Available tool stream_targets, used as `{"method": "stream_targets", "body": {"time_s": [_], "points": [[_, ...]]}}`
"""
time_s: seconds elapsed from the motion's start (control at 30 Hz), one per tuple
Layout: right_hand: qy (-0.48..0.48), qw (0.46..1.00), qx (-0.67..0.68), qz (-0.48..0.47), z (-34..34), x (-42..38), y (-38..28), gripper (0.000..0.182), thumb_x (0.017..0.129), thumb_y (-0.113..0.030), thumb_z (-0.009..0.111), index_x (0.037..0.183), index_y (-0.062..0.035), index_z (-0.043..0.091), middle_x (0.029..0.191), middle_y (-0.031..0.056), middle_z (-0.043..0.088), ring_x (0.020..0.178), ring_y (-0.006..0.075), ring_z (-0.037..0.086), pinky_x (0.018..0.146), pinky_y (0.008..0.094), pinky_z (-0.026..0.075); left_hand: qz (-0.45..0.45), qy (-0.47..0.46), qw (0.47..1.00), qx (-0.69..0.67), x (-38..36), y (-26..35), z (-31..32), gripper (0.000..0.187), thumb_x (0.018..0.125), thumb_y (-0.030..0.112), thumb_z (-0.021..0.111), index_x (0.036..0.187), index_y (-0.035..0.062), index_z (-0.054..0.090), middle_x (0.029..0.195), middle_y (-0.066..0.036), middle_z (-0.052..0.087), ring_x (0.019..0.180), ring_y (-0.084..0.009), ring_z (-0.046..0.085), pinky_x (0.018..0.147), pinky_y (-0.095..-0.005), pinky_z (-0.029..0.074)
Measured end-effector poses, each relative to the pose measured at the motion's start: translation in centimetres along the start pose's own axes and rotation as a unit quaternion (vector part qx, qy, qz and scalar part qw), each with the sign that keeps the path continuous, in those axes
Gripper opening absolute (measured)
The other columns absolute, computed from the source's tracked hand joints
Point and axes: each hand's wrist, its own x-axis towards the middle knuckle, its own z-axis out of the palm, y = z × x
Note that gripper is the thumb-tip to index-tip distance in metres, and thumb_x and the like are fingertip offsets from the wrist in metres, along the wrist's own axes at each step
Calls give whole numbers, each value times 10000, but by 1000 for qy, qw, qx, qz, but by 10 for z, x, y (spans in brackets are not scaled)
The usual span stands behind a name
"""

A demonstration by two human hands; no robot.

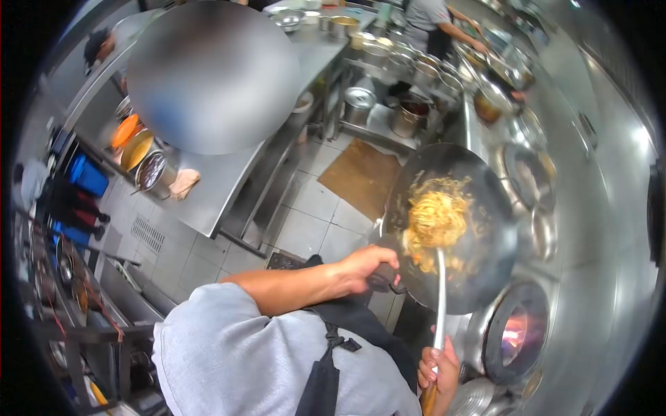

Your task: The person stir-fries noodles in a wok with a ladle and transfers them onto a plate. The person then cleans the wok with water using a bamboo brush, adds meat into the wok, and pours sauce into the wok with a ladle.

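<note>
My left hand is closed at the near left edge of a large dark wok, on its handle. The wok is tilted, its inside facing me, and it is beside the lit burner. Noodles with bits of vegetable lie heaped in its middle, and loose strands cling to the wall. My right hand, at the bottom right, is wrapped round the long handle of a wok ladle. That handle is metal with a wooden end. The ladle's head is hidden among the noodles.
A flame burns in the burner ring below the wok. More burners and pans line the right. Pots stand on a shelf beyond. A steel table is on the left. Another person works at the far stove. Cardboard covers floor tiles.
</note>
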Motion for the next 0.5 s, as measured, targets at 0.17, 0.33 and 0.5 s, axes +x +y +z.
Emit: {"method": "stream_targets", "body": {"time_s": [0.17,0.33,0.5], "points": [[-83,986,-132,64,69,79,-23,506,892,-106,514,1360,-70,325,635,31,387,376,66,363,294,215,366,117,74,986,-95,-55,59,-49,111,722,70,601,792,-15,591,721,-165,620,632,-256,620,623,-363,528],[-190,958,-162,141,170,176,-32,491,892,-65,497,1356,-102,341,635,27,386,388,75,365,326,238,376,234,124,956,-129,-112,134,-106,130,738,51,593,845,-21,570,803,-176,621,716,-257,633,697,-376,536],[-267,920,-219,188,262,252,-33,496,889,-60,498,1356,-68,331,624,24,366,367,67,355,301,218,336,361,170,904,-154,-146,179,-156,108,740,51,580,814,-26,577,804,-180,627,718,-251,631,693,-366,533]]}}
